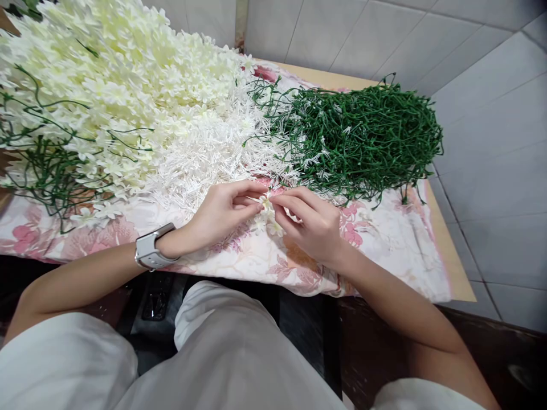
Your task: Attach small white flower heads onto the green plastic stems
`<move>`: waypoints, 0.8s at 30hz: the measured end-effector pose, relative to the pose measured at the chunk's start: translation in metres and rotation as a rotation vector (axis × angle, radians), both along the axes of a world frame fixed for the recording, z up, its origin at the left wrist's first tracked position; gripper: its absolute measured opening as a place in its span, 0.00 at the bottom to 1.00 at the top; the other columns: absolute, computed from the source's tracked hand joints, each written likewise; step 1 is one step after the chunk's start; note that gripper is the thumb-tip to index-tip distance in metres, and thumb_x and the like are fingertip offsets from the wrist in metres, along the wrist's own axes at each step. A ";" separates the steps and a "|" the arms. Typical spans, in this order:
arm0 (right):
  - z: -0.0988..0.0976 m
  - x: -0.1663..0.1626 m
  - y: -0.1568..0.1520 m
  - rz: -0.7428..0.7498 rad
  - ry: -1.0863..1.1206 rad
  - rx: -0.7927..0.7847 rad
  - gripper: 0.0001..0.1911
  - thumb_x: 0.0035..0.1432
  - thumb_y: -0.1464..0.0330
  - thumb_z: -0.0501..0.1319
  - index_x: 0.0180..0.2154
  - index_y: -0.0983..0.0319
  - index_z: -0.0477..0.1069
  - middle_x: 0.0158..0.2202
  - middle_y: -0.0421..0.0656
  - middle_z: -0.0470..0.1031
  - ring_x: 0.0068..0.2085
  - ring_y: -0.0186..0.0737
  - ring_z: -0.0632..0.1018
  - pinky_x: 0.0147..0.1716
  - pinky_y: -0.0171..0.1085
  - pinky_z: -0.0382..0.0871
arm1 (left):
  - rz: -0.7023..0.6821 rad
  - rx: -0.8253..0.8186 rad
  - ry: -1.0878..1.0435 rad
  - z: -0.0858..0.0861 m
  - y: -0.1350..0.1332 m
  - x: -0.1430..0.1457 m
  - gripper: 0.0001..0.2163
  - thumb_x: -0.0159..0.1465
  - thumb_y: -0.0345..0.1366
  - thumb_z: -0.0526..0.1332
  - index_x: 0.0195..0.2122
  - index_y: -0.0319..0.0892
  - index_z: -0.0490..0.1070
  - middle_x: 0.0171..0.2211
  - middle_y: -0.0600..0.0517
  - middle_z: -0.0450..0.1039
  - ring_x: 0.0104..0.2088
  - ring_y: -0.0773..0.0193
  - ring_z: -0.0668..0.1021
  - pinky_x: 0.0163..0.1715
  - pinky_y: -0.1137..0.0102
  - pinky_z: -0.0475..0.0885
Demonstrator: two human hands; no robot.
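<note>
My left hand and my right hand meet at the middle of the table, fingertips pinching a small cream artificial flower sprig between them. More small blossoms hang just below the fingers. A pile of white plastic stamen pieces lies directly behind my hands. A large heap of cream artificial flowers fills the left. A tangle of green plastic stems sits to the right. My left wrist wears a grey watch.
A floral pink cloth covers the wooden table, whose right edge meets grey floor tiles. Loose green stems trail at the far left. My white-clad knees are under the near table edge.
</note>
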State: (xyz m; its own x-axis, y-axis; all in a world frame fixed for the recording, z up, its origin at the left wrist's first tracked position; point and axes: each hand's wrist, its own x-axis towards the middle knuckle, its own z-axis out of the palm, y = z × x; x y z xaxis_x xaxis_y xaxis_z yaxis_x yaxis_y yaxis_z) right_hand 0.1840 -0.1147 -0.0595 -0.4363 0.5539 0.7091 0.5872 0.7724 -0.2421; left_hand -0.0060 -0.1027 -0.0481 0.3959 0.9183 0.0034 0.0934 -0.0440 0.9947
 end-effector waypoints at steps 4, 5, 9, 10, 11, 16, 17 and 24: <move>-0.002 0.000 0.000 -0.002 -0.013 0.033 0.07 0.57 0.80 0.60 0.38 0.66 0.73 0.31 0.48 0.76 0.32 0.38 0.77 0.30 0.35 0.73 | 0.006 -0.045 -0.043 0.004 -0.002 0.001 0.13 0.57 0.30 0.66 0.44 0.35 0.76 0.48 0.45 0.78 0.44 0.60 0.81 0.47 0.69 0.77; -0.002 0.000 0.000 0.002 -0.009 0.029 0.08 0.58 0.80 0.60 0.38 0.65 0.73 0.32 0.48 0.76 0.32 0.37 0.77 0.30 0.35 0.73 | 0.007 -0.063 -0.058 0.005 -0.002 0.001 0.12 0.58 0.31 0.67 0.44 0.35 0.76 0.47 0.45 0.78 0.44 0.61 0.81 0.46 0.69 0.77; 0.000 0.001 0.000 0.030 0.112 -0.097 0.08 0.59 0.79 0.59 0.39 0.64 0.74 0.33 0.46 0.76 0.33 0.36 0.77 0.30 0.34 0.73 | 0.008 -0.155 -0.144 0.007 0.001 -0.001 0.12 0.62 0.35 0.64 0.45 0.38 0.76 0.45 0.46 0.79 0.42 0.63 0.81 0.42 0.71 0.79; 0.001 0.002 0.000 0.031 0.169 -0.155 0.08 0.59 0.79 0.60 0.39 0.63 0.74 0.33 0.45 0.77 0.33 0.35 0.77 0.31 0.34 0.72 | 0.009 -0.167 -0.168 0.006 0.003 -0.001 0.12 0.62 0.35 0.64 0.47 0.38 0.75 0.44 0.47 0.79 0.42 0.64 0.81 0.42 0.71 0.79; 0.002 0.002 0.000 0.031 0.233 -0.220 0.08 0.59 0.78 0.60 0.39 0.62 0.75 0.33 0.44 0.77 0.33 0.35 0.77 0.31 0.35 0.72 | 0.009 -0.171 -0.190 0.006 0.004 -0.002 0.13 0.62 0.34 0.65 0.47 0.39 0.75 0.43 0.47 0.79 0.41 0.64 0.81 0.42 0.72 0.79; 0.004 0.002 0.000 0.049 0.475 -0.477 0.08 0.60 0.76 0.62 0.38 0.59 0.76 0.34 0.41 0.76 0.32 0.33 0.78 0.29 0.34 0.73 | 0.004 -0.113 -0.195 0.003 0.008 -0.005 0.10 0.57 0.34 0.69 0.40 0.39 0.76 0.39 0.50 0.79 0.38 0.65 0.81 0.38 0.73 0.79; 0.004 0.002 -0.001 0.059 0.494 -0.498 0.07 0.59 0.75 0.62 0.38 0.59 0.77 0.34 0.41 0.76 0.32 0.33 0.78 0.29 0.34 0.73 | -0.002 -0.095 -0.173 0.004 0.008 -0.005 0.09 0.58 0.35 0.69 0.38 0.38 0.77 0.37 0.50 0.79 0.36 0.66 0.81 0.36 0.74 0.79; 0.001 -0.003 -0.004 0.107 0.570 -0.640 0.06 0.58 0.74 0.64 0.38 0.60 0.76 0.33 0.40 0.76 0.32 0.32 0.79 0.30 0.33 0.75 | -0.009 0.025 -0.145 0.005 0.004 -0.004 0.06 0.58 0.34 0.69 0.36 0.38 0.78 0.34 0.51 0.79 0.35 0.68 0.81 0.37 0.75 0.77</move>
